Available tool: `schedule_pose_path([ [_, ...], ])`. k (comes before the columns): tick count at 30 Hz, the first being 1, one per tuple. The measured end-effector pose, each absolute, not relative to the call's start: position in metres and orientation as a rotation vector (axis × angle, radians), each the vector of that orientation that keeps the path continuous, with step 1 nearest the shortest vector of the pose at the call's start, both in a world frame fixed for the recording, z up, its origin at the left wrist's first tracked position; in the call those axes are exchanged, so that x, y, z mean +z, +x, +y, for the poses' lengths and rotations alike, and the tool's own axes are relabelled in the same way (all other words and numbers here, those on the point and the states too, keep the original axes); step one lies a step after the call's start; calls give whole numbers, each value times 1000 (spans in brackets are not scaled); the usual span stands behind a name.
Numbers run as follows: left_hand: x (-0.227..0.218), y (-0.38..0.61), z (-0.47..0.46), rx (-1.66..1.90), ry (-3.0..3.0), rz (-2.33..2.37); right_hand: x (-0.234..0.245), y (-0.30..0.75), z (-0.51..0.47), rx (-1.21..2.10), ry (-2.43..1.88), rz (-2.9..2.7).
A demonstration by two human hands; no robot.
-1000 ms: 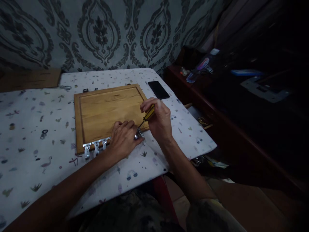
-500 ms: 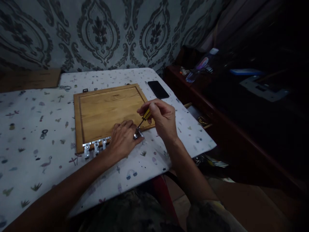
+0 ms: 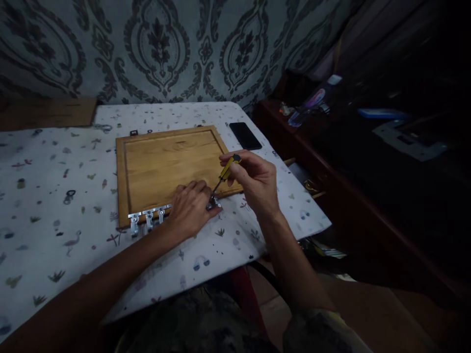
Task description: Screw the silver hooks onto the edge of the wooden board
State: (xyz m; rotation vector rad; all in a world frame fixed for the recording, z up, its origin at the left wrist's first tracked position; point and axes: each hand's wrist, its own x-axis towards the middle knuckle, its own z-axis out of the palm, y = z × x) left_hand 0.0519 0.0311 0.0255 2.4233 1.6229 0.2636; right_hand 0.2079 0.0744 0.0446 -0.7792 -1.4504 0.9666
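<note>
right fingers (image 3: 242,174) loosely pinch screwdriver (image 3: 225,170), apparently

Bare left hand (image 3: 191,208) and right hand (image 3: 259,185); dark mottled sleeve (image 3: 320,327) and similar garment (image 3: 195,318), perhaps camouflage in this dimness.

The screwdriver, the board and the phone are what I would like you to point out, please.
Screwdriver (image 3: 225,171): head view, on its yellow handle.
Board (image 3: 170,166): head view, on the middle of its wooden face.
Phone (image 3: 245,136): head view, on the middle of its dark upper face.

Hands (image 3: 259,184) with yellow screwdriver (image 3: 225,171) at wooden panel (image 3: 171,166)
</note>
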Motion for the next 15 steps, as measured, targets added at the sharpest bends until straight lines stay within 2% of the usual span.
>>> schedule_pose_path([
  [15, 15, 48, 30, 309, 2480, 1586, 43, 208, 59, 577, -908, -1303],
])
